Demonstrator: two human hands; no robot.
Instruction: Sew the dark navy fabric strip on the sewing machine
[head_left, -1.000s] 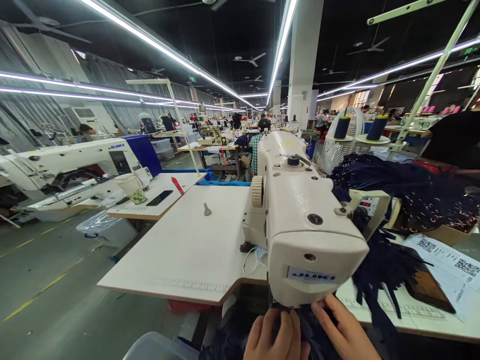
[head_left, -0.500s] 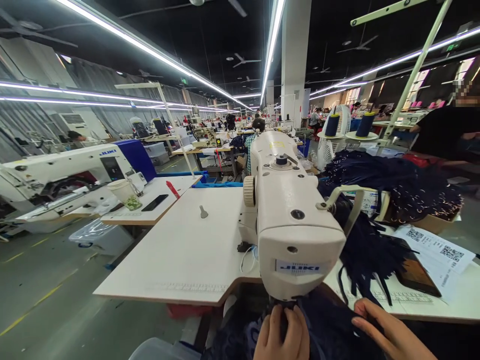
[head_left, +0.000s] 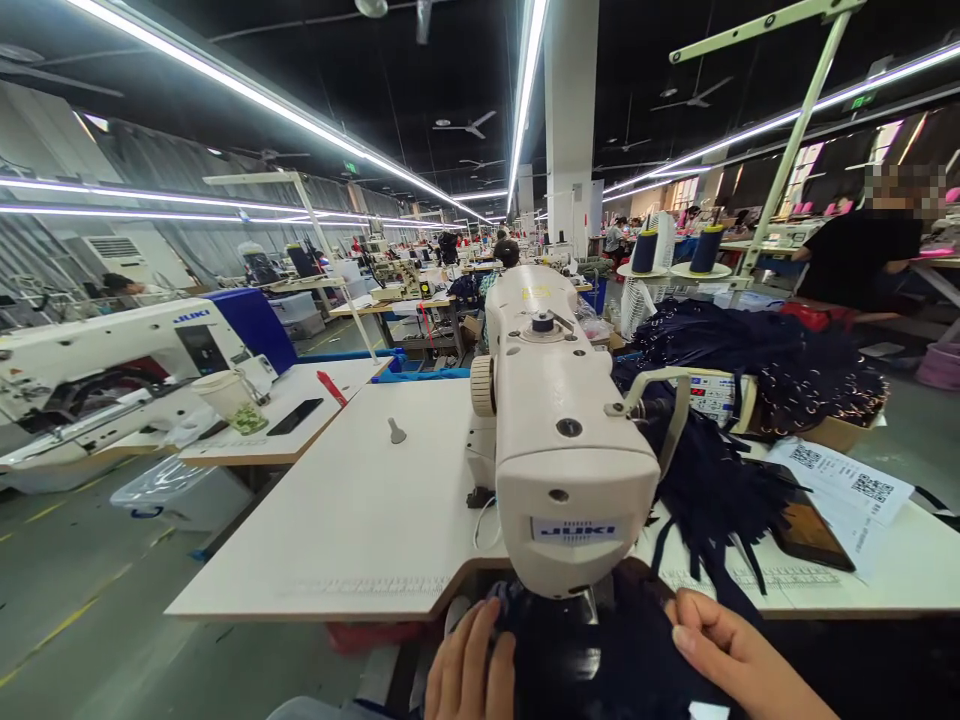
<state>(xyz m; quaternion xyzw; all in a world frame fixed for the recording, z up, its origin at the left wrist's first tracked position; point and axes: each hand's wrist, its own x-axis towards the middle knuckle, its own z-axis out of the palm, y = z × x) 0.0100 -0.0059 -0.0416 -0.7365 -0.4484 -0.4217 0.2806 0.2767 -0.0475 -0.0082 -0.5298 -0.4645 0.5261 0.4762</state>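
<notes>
Both hands rest flat on the dark navy fabric (head_left: 600, 650) under the head of the white sewing machine (head_left: 562, 440); the left hand (head_left: 469, 670) lies at its left edge, fingers together and extended; the right hand (head_left: 739, 660) presses its right side, fingers loosely apart. More navy pieces (head_left: 757, 360) are heaped on the counter (head_left: 360, 510) beside printed papers (head_left: 840, 480).

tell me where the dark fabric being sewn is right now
In the head view, bottom centre: the dark fabric lies under the sewing machine head, between the left hand and right hand.

Two sewing machines (head_left: 562, 440) (head_left: 112, 360), two thread cones (head_left: 643, 250) (head_left: 707, 248) (navy), two hands (head_left: 469, 670) (head_left: 739, 660)
</notes>
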